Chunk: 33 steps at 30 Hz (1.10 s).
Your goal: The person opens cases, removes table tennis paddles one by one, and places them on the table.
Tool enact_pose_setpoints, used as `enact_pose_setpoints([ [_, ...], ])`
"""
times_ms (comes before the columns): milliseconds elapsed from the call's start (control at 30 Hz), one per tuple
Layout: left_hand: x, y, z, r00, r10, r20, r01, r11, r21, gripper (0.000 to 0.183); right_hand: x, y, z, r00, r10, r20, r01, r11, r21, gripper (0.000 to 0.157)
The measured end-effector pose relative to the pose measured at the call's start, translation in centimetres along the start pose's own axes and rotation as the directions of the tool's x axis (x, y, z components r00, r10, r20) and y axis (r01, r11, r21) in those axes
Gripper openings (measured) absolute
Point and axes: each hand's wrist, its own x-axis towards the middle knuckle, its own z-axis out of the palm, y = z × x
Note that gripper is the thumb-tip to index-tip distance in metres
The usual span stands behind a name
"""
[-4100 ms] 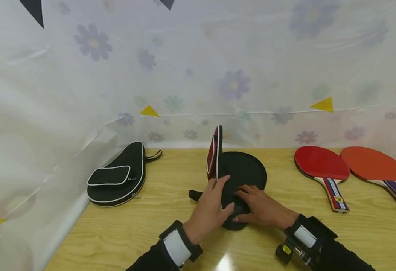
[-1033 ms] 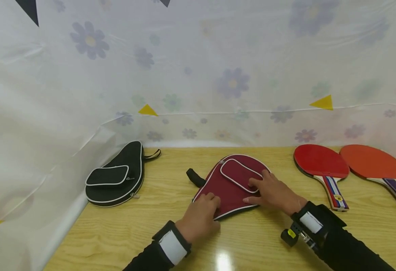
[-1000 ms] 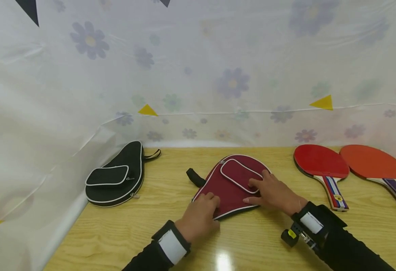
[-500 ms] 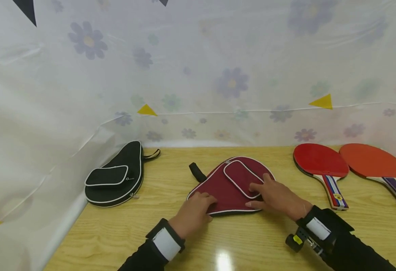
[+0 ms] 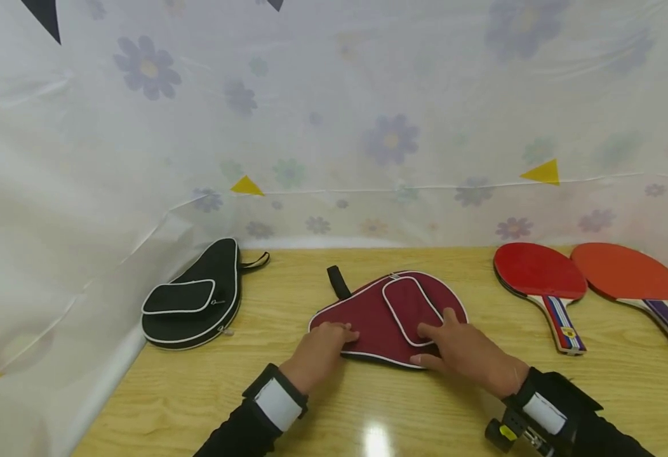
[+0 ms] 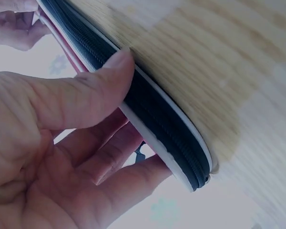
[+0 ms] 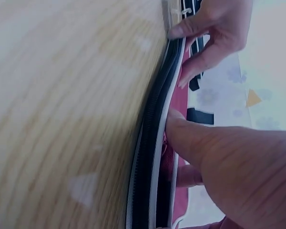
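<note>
A maroon table tennis paddle case (image 5: pixel 362 317) with white piping lies on the table, pocket side up and narrow end to the left. My left hand (image 5: pixel 318 355) grips that narrow end, thumb on the black zipper side (image 6: pixel 167 121) and fingers over the top in the left wrist view. At the wide end, my right hand (image 5: pixel 474 355) holds the near edge, its fingers on the pocket (image 5: pixel 411 311). The right wrist view shows its thumb (image 7: pixel 181 133) on the piping, with a gap below it along the zipper edge (image 7: pixel 150 129). A black strap (image 5: pixel 338 282) sticks up behind.
A black paddle case (image 5: pixel 197 295) with its own pocket and wrist loop lies at left. At right are a red paddle (image 5: pixel 540 270) and an orange paddle (image 5: pixel 628 273), handles toward me. A patterned white sheet (image 5: pixel 334 127) hangs behind the wooden table (image 5: pixel 197 393).
The maroon case, earlier standing open with its black inside showing, is folded down. Over the last second it turned, narrow end swinging left and wide end coming nearer, both hands following.
</note>
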Motion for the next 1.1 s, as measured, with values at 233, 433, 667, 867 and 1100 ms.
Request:
enact_pose_setpoints([
  [233,0.1,-0.5,0.2,1.000,-0.010,-0.018,0.011,0.999,0.039,0.037,-0.3,-1.3,0.5,0.999,0.036,-0.009,-0.036,0.998,-0.042,0.037],
  [433,0.4,-0.8,0.3,1.000,-0.013,-0.020,0.015,0.995,0.095,0.032,-0.6,-2.6,0.7,0.997,0.080,0.008,-0.079,0.995,-0.068,0.034],
  [667,0.7,-1.2,0.4,0.999,-0.009,-0.051,0.016,0.991,0.131,0.026,-0.8,-3.7,1.1,0.995,0.094,0.018,-0.092,0.992,-0.082,0.036],
  [867,0.8,-1.7,0.7,0.996,-0.022,-0.084,0.036,0.983,0.177,0.025,-0.8,-4.6,1.5,0.995,0.090,0.038,-0.087,0.993,-0.075,0.037],
  [1100,0.7,-1.9,0.9,0.996,-0.034,-0.088,0.051,0.978,0.202,0.028,-1.2,-5.5,2.1,1.000,0.024,-0.006,-0.025,0.994,-0.108,0.032],
])
